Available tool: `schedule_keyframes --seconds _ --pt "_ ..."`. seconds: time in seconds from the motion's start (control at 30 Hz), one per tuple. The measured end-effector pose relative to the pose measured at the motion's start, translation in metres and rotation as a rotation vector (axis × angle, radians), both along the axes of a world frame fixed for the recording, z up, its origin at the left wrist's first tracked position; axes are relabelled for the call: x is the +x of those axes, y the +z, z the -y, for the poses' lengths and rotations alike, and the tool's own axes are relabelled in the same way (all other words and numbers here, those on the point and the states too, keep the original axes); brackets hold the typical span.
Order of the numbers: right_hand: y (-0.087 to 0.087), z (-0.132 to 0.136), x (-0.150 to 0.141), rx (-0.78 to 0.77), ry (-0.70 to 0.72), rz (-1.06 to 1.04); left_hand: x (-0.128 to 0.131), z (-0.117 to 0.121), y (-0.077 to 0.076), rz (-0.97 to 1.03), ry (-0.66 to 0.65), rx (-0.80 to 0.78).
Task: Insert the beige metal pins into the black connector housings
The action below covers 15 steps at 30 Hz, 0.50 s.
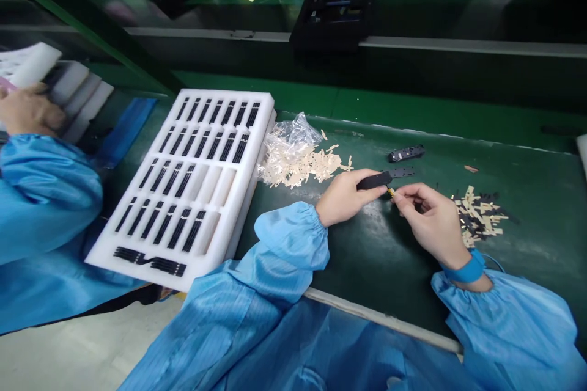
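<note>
The green workbench (376, 269) carries a white foam tray (243, 189), a plastic bag (296, 134), beige strips (298, 165), and a black-and-beige heap (479, 217).

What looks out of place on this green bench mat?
Beige strips lie in a loose heap, seemingly spilling from a clear plastic bag rather than packed. A lone black part sits apart from the black-and-beige pile, and a small tan piece lies by itself on the mat.
</note>
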State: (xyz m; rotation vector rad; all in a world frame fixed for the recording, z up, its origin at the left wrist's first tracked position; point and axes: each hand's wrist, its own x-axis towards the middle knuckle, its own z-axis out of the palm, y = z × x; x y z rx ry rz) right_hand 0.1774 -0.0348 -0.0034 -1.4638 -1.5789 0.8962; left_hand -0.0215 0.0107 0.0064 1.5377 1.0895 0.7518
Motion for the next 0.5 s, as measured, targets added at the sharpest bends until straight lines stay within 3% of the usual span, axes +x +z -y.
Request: schedule_keyframes --seconds 0.13,0.27,0.5 --pt "-0.001 0.0 0.001 0.048 0.022 0.063 0.004 0.002 -0.002 -0.07 0.016 -0.024" --pt "0.001 0.0 -0.002 0.231 -0.107 0.217 0.005 0.003 -0.007 -0.07 0.069 -0.01" --pt "0.001 0.004 -0.006 0.225 0.015 0.219 0.008 0.011 -0.004 -0.135 0.06 0.063"
